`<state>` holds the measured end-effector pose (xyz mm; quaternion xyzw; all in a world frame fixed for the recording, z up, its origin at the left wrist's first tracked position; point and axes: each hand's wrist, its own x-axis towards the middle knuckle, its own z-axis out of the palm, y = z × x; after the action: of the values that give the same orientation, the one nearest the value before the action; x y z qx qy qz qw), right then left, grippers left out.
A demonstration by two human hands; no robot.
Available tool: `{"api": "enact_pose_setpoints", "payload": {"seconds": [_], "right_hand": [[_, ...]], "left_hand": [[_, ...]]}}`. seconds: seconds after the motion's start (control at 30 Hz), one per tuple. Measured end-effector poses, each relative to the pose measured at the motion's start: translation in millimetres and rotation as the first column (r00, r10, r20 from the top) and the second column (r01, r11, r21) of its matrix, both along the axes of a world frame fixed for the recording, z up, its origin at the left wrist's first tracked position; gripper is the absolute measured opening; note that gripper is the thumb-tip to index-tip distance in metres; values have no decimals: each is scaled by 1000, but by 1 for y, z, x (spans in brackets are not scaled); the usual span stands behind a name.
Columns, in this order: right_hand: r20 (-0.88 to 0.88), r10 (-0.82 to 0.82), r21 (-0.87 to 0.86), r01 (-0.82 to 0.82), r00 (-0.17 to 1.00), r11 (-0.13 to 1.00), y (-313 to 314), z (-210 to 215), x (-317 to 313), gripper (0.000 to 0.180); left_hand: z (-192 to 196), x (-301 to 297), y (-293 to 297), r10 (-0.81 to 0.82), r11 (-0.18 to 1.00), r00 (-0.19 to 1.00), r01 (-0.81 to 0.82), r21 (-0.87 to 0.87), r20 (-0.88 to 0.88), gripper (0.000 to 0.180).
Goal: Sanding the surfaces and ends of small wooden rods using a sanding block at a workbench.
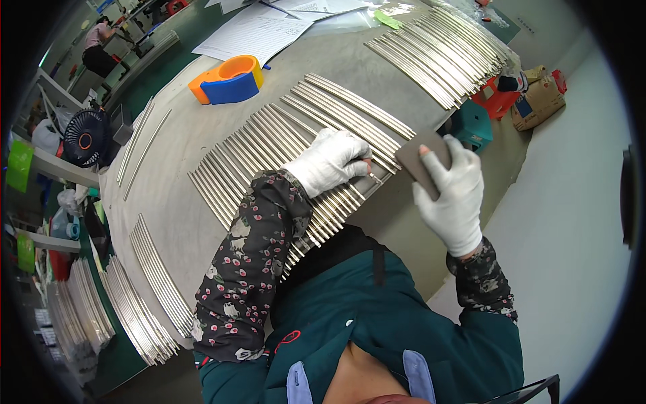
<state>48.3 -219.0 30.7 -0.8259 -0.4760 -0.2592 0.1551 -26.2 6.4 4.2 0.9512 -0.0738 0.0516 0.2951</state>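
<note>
A grey workbench fills the middle, its far edge meeting a dark green surface. Pale floor runs along the bench's right side, with a teal stool, a red stool and a cardboard box by its far right corner. Shelving with a black fan stands left

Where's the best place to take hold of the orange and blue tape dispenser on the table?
Grip the tape dispenser across its blue body, coming from above. It lies flat on the table, long sides exposed, with bare surface around it; the orange ring offers an alternative hook hold.
</note>
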Motion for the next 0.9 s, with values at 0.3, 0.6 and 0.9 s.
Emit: {"api": "enact_pose_setpoints", "payload": {"seconds": [0.3, 0.6, 0.9], "right_hand": [[-46, 31, 48, -29, 998, 998, -3, -4, 10, 51], [37, 78, 95, -81, 996, 992, -10, -2, 18, 55], [-45, 142, -40, -144, 989, 989, -2, 0, 2, 53]], "left_hand": [[1, -3, -1, -2, 1000, 1000, 1, -30, -14, 15], [7, -6, -4, -15, 1000, 1000, 15, -11, 18, 22], [0, -1, 0, -51, 999, 998, 51, 2, 37, 19]]}}
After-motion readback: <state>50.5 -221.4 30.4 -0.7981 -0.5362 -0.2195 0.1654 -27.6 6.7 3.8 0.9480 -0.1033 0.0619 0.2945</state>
